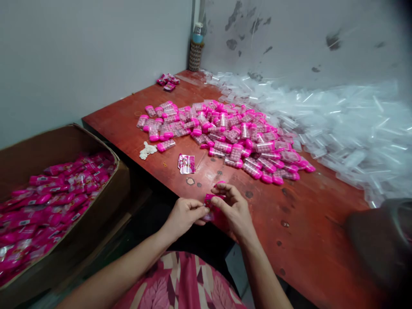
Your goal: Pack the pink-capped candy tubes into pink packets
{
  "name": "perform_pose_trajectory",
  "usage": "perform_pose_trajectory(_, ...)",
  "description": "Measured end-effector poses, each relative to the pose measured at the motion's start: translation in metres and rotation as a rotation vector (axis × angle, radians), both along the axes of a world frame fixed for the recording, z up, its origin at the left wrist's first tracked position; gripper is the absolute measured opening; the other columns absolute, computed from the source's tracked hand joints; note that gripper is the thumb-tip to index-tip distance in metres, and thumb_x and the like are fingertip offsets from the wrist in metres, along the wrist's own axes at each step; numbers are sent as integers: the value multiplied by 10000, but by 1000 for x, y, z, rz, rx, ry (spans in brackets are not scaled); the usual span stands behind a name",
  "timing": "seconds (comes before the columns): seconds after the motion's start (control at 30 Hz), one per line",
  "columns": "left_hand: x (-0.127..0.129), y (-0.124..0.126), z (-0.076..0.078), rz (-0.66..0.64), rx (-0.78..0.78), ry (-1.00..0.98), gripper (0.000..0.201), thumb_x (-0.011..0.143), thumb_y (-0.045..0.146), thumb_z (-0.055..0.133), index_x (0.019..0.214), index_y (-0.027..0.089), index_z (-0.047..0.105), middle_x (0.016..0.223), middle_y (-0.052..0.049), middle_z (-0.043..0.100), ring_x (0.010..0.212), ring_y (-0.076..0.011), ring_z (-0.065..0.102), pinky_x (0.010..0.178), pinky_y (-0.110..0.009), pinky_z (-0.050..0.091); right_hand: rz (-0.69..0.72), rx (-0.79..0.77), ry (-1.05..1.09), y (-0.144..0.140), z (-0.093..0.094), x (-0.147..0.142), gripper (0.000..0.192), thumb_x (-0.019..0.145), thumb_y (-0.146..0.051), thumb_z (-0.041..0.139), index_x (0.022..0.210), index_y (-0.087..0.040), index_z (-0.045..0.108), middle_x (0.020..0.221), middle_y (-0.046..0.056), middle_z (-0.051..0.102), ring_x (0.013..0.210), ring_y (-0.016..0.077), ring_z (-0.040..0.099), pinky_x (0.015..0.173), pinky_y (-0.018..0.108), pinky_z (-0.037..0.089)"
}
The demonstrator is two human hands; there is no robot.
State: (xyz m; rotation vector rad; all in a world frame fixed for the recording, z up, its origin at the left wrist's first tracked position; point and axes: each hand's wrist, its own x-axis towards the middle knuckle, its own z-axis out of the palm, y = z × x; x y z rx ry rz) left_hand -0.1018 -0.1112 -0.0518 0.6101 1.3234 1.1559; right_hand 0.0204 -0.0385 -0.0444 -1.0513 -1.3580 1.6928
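Observation:
Close to the table's front edge, both my hands hold a small pink container with a printed pink sleeve [209, 198] on it. My right hand [238, 211] has thumb and fingers closed around its upper part, where some pink shows past the fingertips. From the other side, my left hand [184, 215] pinches the lower end. Fingers hide much of the container. Just beyond lies a flat stack of printed pink sleeves [186, 164]. Farther back spreads a pile of clear containers with pink lids [236, 152], filled with small round pieces.
A cardboard box [124, 180] of sleeved pink containers [53, 189] stands at left. Clear empty containers [347, 124] heap along the wall at right. A dark bucket [380, 244], a crumpled white lump [148, 150], more sleeves [168, 81] and a bottle [198, 32] are also around.

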Motion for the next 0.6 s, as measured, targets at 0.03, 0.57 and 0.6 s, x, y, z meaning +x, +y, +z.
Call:
perform_pose_trajectory(0.03, 0, 0, 1, -11, -4, 30, 233, 649, 335, 651, 643, 103, 671, 593, -52, 604, 559, -150, 583, 575, -290, 516, 28, -1, 12, 2, 2, -2, 291, 641, -239, 700, 901, -197, 578, 786, -1, 611, 707, 132, 568, 626, 241, 444)
perform_pose_trajectory(0.57, -13, -4, -9, 114, -87, -159, 210, 628, 297, 688, 637, 95, 634, 588, -23, 602, 534, -119, 558, 576, -266, 475, -86, 292, -457, 5, -2, 10, 272, 739, -407, 569, 907, -194, 581, 812, 37, 612, 673, 159, 564, 622, 282, 434)
perform_pose_trajectory(0.6, -14, -2, -10, 172, -109, -210, 202, 613, 280, 703, 630, 95, 624, 592, -29, 611, 533, -124, 568, 577, -275, 487, -135, 407, -610, 10, -1, 15, 303, 754, -424, 538, 940, -188, 583, 856, 61, 610, 703, 177, 564, 642, 298, 427)
